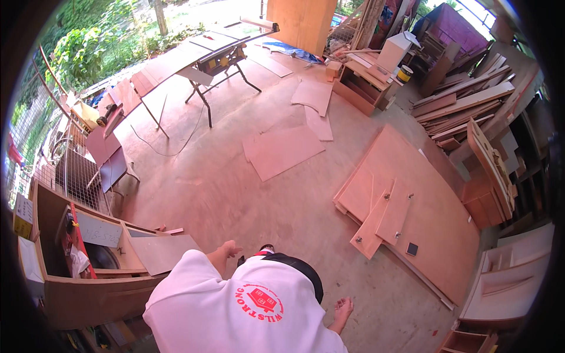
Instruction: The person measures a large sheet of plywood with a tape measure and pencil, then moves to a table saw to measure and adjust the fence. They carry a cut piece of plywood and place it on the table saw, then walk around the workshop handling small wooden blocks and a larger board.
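Note:
My left hand (231, 248) hangs in front of my body above the concrete floor, its fingers loosely apart and nothing visible in them. A thin board (165, 253) on a wooden cabinet (94, 297) is nearest to it on the left. Low on my right side, my right hand (343, 307) hangs with relaxed, slightly bent fingers; no object shows in it. Beyond it a large plywood panel (435, 223) lies low over the floor. Two narrow boards (394, 212) with small metal fittings and a small dark square (412, 249) rest on that panel.
Flat plywood sheets (282, 153) lie on the floor ahead. A table saw (220, 59) on folding legs stands farther back, its cable trailing across the floor. A cordless drill (107, 115) sits at the left. Stacked planks (465, 100) and wooden cabinet parts line the right.

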`<state>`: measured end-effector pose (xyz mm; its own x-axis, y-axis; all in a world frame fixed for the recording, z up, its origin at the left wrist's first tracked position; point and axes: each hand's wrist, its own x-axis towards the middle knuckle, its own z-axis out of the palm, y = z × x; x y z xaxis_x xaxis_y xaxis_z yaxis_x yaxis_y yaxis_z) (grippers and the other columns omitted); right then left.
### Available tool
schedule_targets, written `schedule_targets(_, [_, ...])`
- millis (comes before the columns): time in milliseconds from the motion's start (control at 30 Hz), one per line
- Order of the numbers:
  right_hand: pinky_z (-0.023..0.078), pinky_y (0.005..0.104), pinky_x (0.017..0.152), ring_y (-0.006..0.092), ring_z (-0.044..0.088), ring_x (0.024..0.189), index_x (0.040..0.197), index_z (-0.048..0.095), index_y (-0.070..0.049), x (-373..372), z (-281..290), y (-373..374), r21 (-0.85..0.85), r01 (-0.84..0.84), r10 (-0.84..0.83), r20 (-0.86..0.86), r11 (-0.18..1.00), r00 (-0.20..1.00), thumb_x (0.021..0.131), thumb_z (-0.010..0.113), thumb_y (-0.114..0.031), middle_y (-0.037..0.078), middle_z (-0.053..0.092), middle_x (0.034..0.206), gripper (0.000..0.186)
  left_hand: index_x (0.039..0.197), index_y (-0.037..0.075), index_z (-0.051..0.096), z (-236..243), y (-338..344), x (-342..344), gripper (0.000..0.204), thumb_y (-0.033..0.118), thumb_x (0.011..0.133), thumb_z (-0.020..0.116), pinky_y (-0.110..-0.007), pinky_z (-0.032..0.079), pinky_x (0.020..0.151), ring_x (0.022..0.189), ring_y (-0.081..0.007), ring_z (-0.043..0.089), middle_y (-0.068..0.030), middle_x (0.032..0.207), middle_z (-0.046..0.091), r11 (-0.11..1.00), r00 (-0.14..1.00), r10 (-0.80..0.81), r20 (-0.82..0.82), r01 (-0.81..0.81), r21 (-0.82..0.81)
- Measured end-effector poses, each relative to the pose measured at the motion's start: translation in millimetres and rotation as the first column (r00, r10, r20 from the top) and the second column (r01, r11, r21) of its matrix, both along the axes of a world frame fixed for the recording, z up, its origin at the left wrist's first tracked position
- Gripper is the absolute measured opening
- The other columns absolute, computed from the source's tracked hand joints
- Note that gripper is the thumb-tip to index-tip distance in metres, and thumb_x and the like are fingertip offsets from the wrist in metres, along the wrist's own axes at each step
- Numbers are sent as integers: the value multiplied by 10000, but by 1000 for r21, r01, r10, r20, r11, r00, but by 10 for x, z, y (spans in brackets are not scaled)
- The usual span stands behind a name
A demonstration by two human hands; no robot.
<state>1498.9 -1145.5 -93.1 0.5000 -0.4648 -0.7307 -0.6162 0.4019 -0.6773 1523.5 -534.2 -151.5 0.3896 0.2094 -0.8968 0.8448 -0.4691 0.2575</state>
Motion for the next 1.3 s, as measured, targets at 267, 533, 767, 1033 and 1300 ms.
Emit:
schedule_targets(267, [532, 404, 760, 268, 632, 925, 1230, 546, -48, -96, -449, 557, 239, -303, 357, -227, 922, 906, 1010, 580, -324, 118, 608, 1038, 354, 1245, 20, 672, 607, -24, 1521, 495, 420, 955, 633, -357, 589, 735, 855, -225, 737, -124, 1062, 748, 988, 856, 134, 499, -79, -130])
schedule_targets(533, [502, 335, 587, 169, 626, 722, 1060, 601, -111, 1046, -667, -38, 77, -84, 97, -195, 993, 976, 1006, 588, -306, 23, 621, 826, 202, 1284, 33, 646, 389, -63, 1328, 469, 384, 974, 615, -368, 582, 761, 944, -230, 719, -121, 1149, 727, 983, 977, 181, 115, -176, -54])
schedule_targets(767, [507, 302, 673, 124, 639, 784, 1177, 627, -109, 2194, -661, -638, 35, -302, 299, -285, 953, 911, 1010, 605, -333, 17, 677, 948, 281, 1281, 9, 617, 199, -734, 1043, 480, 380, 976, 618, -370, 562, 634, 802, -209, 698, -121, 1094, 722, 931, 936, 349, -43, -352, -94])
schedule_targets(1033, [500, 266, 582, 101, 621, 690, 1104, 657, -64, 3594, -1361, -1526, 54, -445, 441, -283, 894, 852, 1008, 614, -281, 13, 676, 867, 241, 1318, 30, 587, 990, -2215, 2367, 484, 394, 999, 604, -319, 547, 747, 933, -198, 687, -101, 1145, 679, 934, 939, 330, -98, -339, -109])
schedule_targets(1300, [511, 285, 616, 111, 620, 669, 1046, 646, -18, 4714, -2473, -2109, 49, -326, 330, -157, 944, 931, 1009, 607, -261, 33, 674, 807, 249, 1293, 62, 593, 1373, -2776, 2629, 477, 420, 980, 622, -320, 544, 743, 900, -188, 678, -103, 1132, 672, 925, 882, 377, -281, -372, 72])
